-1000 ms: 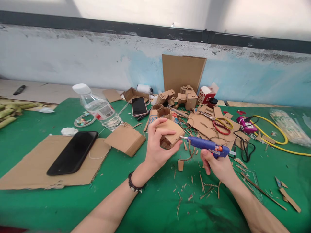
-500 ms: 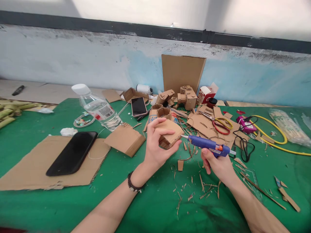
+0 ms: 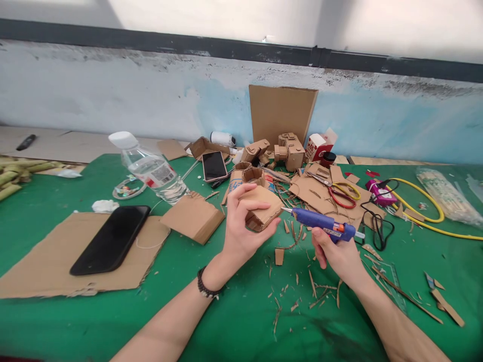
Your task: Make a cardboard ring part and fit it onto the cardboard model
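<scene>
A small cardboard box point(image 3: 268, 205) is pinched between the thumb and fingers of my left hand point(image 3: 241, 226), just above the green table. My right hand point(image 3: 337, 256) grips a blue hot glue gun point(image 3: 320, 221), its metal nozzle pointing left at the right edge of the box. Whether the tip touches the cardboard, I cannot tell. Behind the box stand rounded cardboard pieces point(image 3: 253, 175), partly hidden by my left hand. To the left lies a folded cardboard piece point(image 3: 192, 217). Thin offcuts and a small cardboard scrap point(image 3: 279, 257) are scattered below the glue gun.
A tilted water bottle point(image 3: 151, 171) and a black phone point(image 3: 111, 240) on a cardboard sheet point(image 3: 37, 256) lie left. Scissors point(image 3: 341, 193), a purple adapter point(image 3: 380, 193) with cables and a craft knife point(image 3: 430, 281) are right. A cardboard camera model point(image 3: 290, 151) stands at the back.
The view has shifted very slightly. Both hands keep nearly the same pose, with the glue gun nozzle still at the box's edge.
</scene>
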### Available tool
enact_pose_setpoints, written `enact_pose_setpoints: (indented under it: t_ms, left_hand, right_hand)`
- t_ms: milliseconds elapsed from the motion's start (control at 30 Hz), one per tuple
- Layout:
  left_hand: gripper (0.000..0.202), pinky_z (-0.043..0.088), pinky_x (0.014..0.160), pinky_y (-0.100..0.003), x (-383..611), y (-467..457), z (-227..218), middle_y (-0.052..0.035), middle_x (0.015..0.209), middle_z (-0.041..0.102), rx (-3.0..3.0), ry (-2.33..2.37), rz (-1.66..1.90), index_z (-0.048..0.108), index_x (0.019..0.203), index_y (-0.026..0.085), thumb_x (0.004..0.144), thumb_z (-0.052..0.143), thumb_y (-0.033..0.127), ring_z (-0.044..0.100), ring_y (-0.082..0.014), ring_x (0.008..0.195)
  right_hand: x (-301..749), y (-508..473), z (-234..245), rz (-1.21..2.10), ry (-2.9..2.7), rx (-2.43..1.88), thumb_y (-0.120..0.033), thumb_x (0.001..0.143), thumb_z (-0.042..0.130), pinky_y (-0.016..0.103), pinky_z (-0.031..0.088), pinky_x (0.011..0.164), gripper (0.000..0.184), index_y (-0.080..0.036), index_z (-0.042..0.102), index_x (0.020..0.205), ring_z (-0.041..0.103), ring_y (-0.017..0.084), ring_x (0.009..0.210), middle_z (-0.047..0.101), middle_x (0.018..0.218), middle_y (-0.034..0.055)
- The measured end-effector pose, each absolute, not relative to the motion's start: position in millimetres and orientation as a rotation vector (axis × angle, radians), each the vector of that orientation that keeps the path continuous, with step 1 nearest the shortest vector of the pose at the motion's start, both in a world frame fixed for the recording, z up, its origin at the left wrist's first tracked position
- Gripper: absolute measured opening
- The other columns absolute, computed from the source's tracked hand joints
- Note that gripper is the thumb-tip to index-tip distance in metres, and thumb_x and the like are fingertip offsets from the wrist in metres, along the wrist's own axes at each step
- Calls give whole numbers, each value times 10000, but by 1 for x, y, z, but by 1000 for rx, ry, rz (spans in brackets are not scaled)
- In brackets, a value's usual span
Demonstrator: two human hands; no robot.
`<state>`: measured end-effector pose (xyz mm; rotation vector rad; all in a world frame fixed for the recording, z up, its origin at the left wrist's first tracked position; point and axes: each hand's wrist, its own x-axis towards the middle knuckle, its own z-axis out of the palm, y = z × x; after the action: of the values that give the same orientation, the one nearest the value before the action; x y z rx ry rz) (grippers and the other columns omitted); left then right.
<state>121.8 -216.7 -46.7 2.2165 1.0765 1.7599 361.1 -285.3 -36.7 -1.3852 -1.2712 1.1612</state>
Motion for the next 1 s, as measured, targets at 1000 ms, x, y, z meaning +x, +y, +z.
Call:
enact_pose_setpoints:
  t_ms: [1000]
  left_hand:
    - [374, 503, 1216, -596, 120, -215, -50, -115, 1502, 556, 2179, 1102, 1787, 683, 1166, 265, 881, 925, 269, 576, -343, 1451]
  right_hand:
    - [358, -286, -36, 1149, -1212, -1379, -783, 914, 769, 273, 412, 458, 681, -236, 535, 584, 494, 134, 365, 524, 424, -30]
